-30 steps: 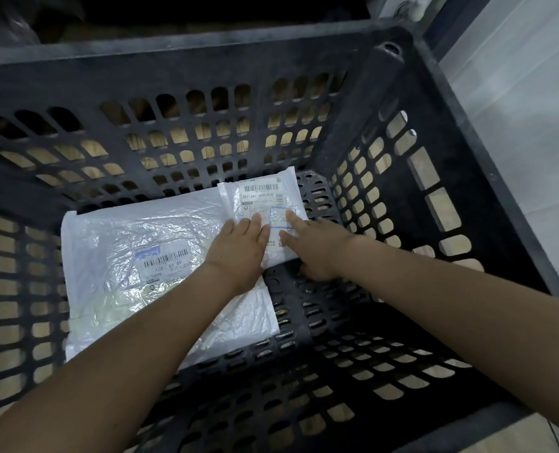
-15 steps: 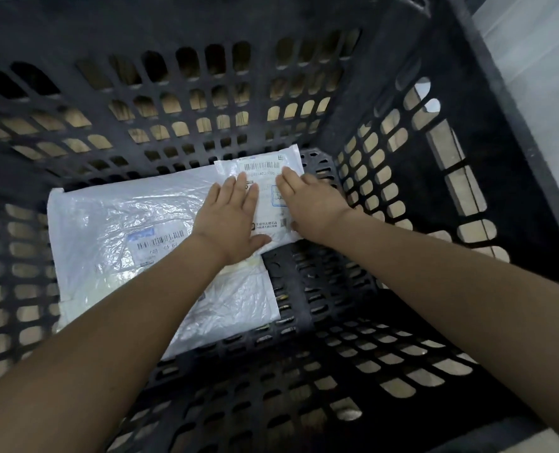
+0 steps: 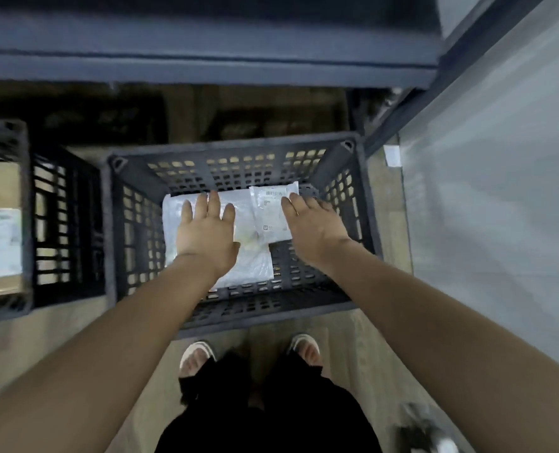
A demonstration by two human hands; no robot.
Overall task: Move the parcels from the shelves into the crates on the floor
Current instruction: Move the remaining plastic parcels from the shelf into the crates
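Two parcels, a large parcel (image 3: 203, 276) and a small parcel (image 3: 270, 209), already lie in the crate (image 3: 239, 322) beneath the left hand (image 3: 208, 233) and right hand (image 3: 311, 230), both spread and holding nothing; parcels still shelved cannot be seen

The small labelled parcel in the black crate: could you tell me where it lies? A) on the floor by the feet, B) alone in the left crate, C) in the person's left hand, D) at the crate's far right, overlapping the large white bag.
D: the small labelled parcel lies at the far right of the black crate, its edge over the large white bag.
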